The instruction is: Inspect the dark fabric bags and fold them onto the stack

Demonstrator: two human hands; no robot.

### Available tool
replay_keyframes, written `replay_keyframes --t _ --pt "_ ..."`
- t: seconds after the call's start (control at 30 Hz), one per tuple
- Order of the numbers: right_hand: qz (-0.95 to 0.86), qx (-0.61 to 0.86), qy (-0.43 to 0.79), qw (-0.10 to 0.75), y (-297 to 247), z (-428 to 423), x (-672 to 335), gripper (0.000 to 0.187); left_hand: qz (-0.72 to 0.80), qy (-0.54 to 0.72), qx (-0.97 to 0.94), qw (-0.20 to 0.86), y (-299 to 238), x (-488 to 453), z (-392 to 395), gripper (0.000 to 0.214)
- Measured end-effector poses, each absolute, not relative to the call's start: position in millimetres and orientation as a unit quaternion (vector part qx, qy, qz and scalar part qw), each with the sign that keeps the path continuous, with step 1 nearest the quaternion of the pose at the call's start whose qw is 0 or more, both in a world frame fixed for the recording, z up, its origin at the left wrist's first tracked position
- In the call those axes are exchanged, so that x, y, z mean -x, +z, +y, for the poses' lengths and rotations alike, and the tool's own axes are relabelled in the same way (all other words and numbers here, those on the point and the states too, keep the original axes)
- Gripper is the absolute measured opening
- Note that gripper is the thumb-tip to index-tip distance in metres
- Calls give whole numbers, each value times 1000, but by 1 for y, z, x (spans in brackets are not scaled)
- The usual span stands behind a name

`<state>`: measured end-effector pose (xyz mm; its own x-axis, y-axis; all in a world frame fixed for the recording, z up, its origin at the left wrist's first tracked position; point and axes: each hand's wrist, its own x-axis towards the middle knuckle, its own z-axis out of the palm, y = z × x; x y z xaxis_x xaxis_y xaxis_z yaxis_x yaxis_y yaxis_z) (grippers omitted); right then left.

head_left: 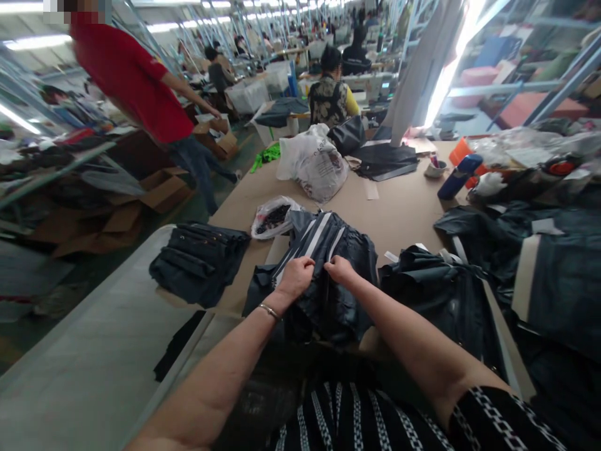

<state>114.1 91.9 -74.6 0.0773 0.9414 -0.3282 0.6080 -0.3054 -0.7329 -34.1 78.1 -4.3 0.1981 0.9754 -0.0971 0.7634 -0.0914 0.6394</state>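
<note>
By the left grip (297, 277) and right grip (341, 270), dark white-striped fabric (320, 294) is being pinched at the frame's centre. Beyond it, toward upper centre, a bulging plastic bag (317, 166) is being carried by the surface (399, 216).

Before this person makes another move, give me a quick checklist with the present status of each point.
1. Left hand gripping the white-striped dark fabric: ok, fingers pinched on it.
2. Right hand gripping the same fabric: ok, pinched near a white stripe.
3. Fabric lying smooth: not ok, it is bunched and creased.
4. Number of layers pinched: cannot tell, the fingers hide it.
5. Plastic bag of small black pieces apart from both hands: ok, it sits beyond the left hand.
6. Blue bottle away from the hands: ok, on the table's right side.
</note>
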Motion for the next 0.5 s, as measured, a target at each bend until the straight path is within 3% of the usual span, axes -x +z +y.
replay_keyframes --t 0.1,0.2,0.37,0.5 --pt "-533 698 401 260 -72 82 -128 11 613 203 -678 352 -2 38 78 19" --pt "-513 668 423 333 -65 57 -137 21 592 236 -628 447 7 31 71 18" --pt "-498 597 462 426 -46 12 -125 36 524 238 -511 638 31 6 45 35" --pt "-504 571 455 461 -30 -13 -107 32 541 224 -469 661 35 1 30 40"
